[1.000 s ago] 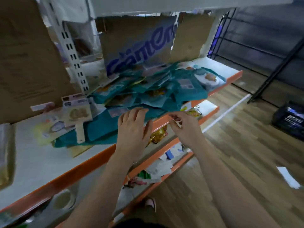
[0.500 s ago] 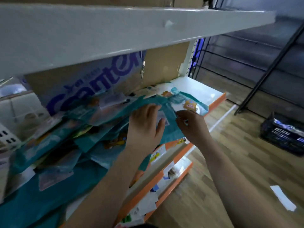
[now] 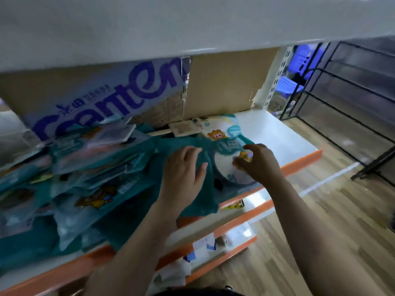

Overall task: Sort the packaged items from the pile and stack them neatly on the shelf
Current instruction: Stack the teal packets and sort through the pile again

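Observation:
A loose pile of teal packaged items [image 3: 89, 180] covers the white shelf [image 3: 284, 144] with the orange front edge, from the left to past the middle. My left hand [image 3: 183, 169] lies flat, fingers together, on a teal packet [image 3: 198, 199] at the pile's right end. Just right of it, my right hand [image 3: 258, 161] hovers over a teal and white packet [image 3: 230, 169] with a cartoon figure, fingers curled and touching its top. Whether the fingers pinch it I cannot tell.
A white shelf board [image 3: 192, 26] hangs low overhead. Cardboard with purple lettering [image 3: 111, 99] lines the back. Bare shelf surface lies at the right end. Lower shelves [image 3: 235, 229] hold mixed small packs. A black wire rack [image 3: 352, 99] stands on the wooden floor at the right.
The view has moved closer under the upper shelf and rightward along the pile. Both hands have reached farther in, from the shelf's front edge onto the packets at the pile's right end.

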`<state>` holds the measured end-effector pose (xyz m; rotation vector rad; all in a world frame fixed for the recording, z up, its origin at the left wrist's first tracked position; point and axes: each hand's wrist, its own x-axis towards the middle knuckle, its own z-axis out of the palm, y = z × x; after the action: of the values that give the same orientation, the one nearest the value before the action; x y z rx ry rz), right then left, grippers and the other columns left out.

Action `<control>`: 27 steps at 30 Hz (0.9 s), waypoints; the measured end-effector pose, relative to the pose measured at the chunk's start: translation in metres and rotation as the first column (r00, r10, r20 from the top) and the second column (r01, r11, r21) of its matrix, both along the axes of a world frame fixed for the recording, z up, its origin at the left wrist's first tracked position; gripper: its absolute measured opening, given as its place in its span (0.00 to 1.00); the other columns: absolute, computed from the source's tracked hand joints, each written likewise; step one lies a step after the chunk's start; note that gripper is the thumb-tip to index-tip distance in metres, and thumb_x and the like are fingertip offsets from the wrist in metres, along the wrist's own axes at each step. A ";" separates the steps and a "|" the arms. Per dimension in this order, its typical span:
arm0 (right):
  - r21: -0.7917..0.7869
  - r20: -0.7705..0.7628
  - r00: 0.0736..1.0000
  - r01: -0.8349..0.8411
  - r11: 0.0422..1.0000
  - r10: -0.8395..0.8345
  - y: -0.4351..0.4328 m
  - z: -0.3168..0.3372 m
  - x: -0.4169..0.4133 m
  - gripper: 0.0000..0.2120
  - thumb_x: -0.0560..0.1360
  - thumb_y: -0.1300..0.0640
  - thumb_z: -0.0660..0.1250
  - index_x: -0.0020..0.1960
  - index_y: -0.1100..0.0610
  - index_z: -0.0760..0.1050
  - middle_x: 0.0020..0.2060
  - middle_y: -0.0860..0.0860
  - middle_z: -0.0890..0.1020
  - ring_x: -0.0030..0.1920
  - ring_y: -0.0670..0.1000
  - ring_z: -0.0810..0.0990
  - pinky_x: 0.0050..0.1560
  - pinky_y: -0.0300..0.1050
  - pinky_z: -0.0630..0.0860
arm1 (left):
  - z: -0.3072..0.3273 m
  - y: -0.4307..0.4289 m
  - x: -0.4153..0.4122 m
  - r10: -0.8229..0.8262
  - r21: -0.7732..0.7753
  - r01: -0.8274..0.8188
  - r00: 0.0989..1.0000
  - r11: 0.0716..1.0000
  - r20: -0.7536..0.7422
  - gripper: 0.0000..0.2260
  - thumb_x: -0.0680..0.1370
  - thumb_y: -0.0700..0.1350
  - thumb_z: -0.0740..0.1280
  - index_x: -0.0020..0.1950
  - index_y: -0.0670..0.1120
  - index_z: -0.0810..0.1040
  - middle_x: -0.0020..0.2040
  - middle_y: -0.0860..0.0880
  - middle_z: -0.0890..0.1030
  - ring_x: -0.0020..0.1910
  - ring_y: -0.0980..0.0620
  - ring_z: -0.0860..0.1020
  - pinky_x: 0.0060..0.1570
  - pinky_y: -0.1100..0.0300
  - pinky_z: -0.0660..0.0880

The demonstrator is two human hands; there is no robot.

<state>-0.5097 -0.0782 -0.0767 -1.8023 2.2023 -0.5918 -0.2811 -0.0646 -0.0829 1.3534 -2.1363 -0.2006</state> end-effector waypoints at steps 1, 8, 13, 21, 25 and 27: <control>0.042 -0.025 0.999 -0.022 0.999 0.023 -0.007 -0.002 -0.009 0.29 0.73 0.44 0.72 0.68 0.58 0.73 0.61 0.59 0.77 0.58 0.61 0.77 0.56 0.49 0.73 | -0.001 0.001 -0.007 0.038 -0.001 -0.038 0.999 0.999 -0.007 0.21 0.80 0.54 0.56 0.62 0.42 0.77 0.58 0.44 0.79 0.56 0.43 0.78 0.55 0.49 0.74; 0.202 -0.019 0.997 -0.063 0.977 0.068 -0.032 -0.014 -0.035 0.41 0.66 0.34 0.72 0.68 0.58 0.67 0.59 0.61 0.74 0.59 0.63 0.74 0.58 0.54 0.74 | -0.005 0.017 -0.039 0.297 0.050 -0.298 0.955 0.953 0.016 0.22 0.79 0.55 0.55 0.63 0.42 0.77 0.59 0.44 0.80 0.55 0.43 0.78 0.55 0.49 0.72; 0.155 0.305 0.952 -0.084 0.984 0.033 -0.037 -0.017 -0.049 0.40 0.61 0.42 0.80 0.63 0.58 0.65 0.50 0.53 0.75 0.49 0.54 0.78 0.47 0.52 0.80 | -0.009 0.029 -0.050 0.393 0.081 -0.394 0.919 0.916 0.030 0.21 0.79 0.54 0.56 0.64 0.42 0.76 0.60 0.44 0.79 0.57 0.42 0.78 0.56 0.48 0.72; 0.135 0.822 0.570 -0.179 0.975 -0.009 -0.033 -0.002 -0.082 0.10 0.78 0.56 0.68 0.52 0.64 0.78 0.42 0.60 0.85 0.42 0.57 0.86 0.45 0.55 0.83 | -0.015 0.030 -0.062 0.463 0.119 -0.457 0.886 0.881 -0.026 0.19 0.80 0.50 0.60 0.66 0.41 0.75 0.61 0.42 0.78 0.59 0.42 0.77 0.60 0.44 0.73; 0.158 0.928 0.348 -0.052 0.986 -0.130 -0.037 0.011 -0.100 0.08 0.80 0.58 0.63 0.50 0.62 0.78 0.40 0.58 0.84 0.37 0.54 0.84 0.38 0.48 0.83 | -0.017 0.028 -0.066 0.458 0.100 -0.449 0.885 0.888 -0.088 0.16 0.82 0.47 0.63 0.66 0.41 0.75 0.62 0.42 0.78 0.61 0.44 0.76 0.62 0.46 0.74; 0.059 0.926 0.372 0.034 0.998 -0.068 -0.038 0.012 -0.110 0.08 0.80 0.58 0.63 0.49 0.60 0.79 0.41 0.58 0.84 0.38 0.54 0.83 0.42 0.50 0.83 | -0.016 0.027 -0.072 0.454 0.105 -0.442 0.878 0.891 -0.154 0.16 0.82 0.48 0.62 0.65 0.41 0.76 0.60 0.43 0.79 0.59 0.45 0.77 0.60 0.48 0.75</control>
<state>-0.6196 -0.1166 -0.0649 -0.8915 1.3886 -1.2078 -0.3527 -0.0377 -0.0989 1.7597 -1.6297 -0.1945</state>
